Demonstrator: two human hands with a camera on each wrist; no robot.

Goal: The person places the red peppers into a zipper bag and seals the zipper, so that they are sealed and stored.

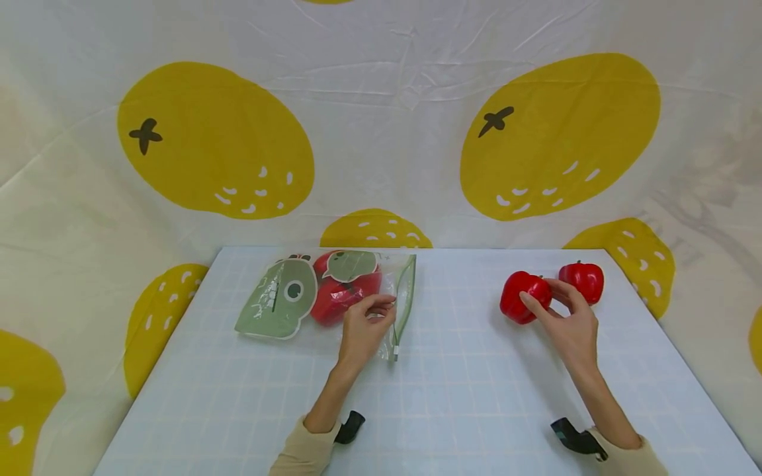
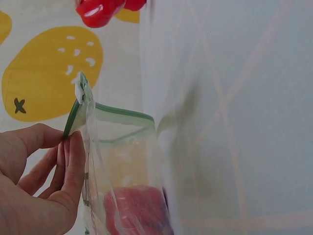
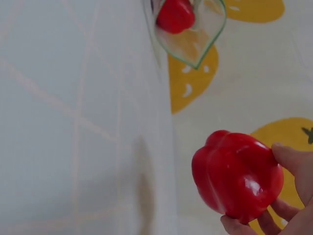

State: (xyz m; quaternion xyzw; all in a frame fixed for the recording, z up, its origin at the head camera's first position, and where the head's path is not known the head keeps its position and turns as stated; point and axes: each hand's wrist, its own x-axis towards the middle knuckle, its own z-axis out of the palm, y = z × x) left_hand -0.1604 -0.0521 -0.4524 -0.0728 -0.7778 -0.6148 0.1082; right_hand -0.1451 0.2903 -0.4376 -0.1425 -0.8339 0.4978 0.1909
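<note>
A clear zip bag (image 1: 274, 301) with a green animal print lies toward the left of the table, a red bell pepper (image 1: 342, 301) inside it. My left hand (image 1: 364, 330) pinches the green zip edge (image 2: 72, 119) between thumb and fingers. In the left wrist view the bag's mouth gapes. My right hand (image 1: 573, 330) grips another red bell pepper (image 3: 237, 174) between thumb and fingers, with space between it and the bag. Behind that hand, near the far right corner, rests a further red bell pepper (image 1: 582, 281).
The table (image 1: 464, 403) has a pale cloth with a faint grid. A white curtain (image 1: 387, 145) printed with yellow fruit hangs behind it and at both sides. Black wrist straps (image 1: 349, 428) sit by both sleeves.
</note>
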